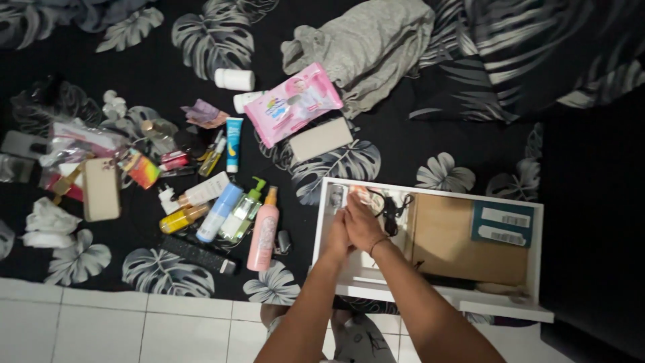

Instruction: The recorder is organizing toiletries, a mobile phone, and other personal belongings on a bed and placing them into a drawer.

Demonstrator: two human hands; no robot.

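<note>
White drawer (322,222), on black leaf-print bedding (403,144): left hand (338,236) and right hand (363,223) pressed together over its left compartment, grasp undeterminable; brown envelope (463,245) in right part; pink bottle (263,235), blue tube (233,144), pink wipes pack (292,103) left of drawer

My left hand (338,236) is pressed against my right hand (363,225), so I can't tell whether either holds anything. They cover part of the white drawer (430,296), whose small contents under them are too blurred to make out. The bottom edge cuts off both forearms. The far-left clutter around the plastic bags (74,142) is too dim to identify.
</note>
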